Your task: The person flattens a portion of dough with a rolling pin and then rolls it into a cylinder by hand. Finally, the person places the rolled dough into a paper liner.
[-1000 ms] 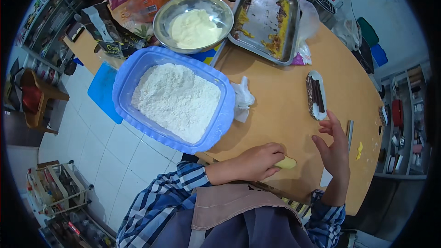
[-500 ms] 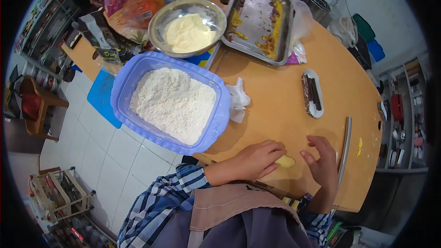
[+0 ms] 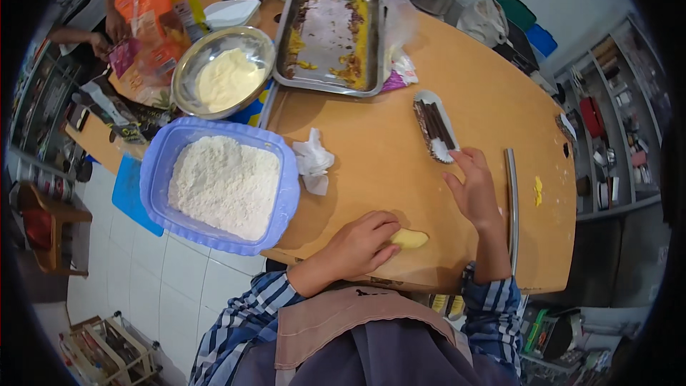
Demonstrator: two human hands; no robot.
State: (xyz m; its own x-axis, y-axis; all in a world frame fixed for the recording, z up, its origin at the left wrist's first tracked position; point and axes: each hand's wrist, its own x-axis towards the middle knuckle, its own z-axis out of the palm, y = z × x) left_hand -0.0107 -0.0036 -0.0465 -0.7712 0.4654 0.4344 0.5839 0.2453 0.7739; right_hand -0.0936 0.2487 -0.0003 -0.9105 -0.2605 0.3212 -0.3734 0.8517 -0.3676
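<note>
My left hand [image 3: 363,244] is low over the table's near edge, its fingers curled round the left end of a small flattened oval of pale yellow dough [image 3: 411,239]. The rest of the dough sticks out to the right of the fingertips. Farther right, my right hand [image 3: 473,189] is raised with thumb and forefinger apart and nothing visible between them. Its fingertips reach the near end of a white paper case [image 3: 444,151]. Dark brown chocolate sticks [image 3: 436,123] lie in that case, with dark crumbs along its left side.
A lilac tub [image 3: 289,193] of white flour stands left, beside a crumpled tissue [image 3: 313,161]. Behind are a steel bowl [image 3: 182,89] of pale yellow powder and a smeared metal baking tray [image 3: 329,89]. A metal tube [image 3: 511,207] lies right. Another person's hands [image 3: 107,36] hold a packet far left.
My right hand has moved forward to the paper case of chocolate sticks. My left hand stays at the dough. The whole view has shifted, so the table's things appear farther left.
</note>
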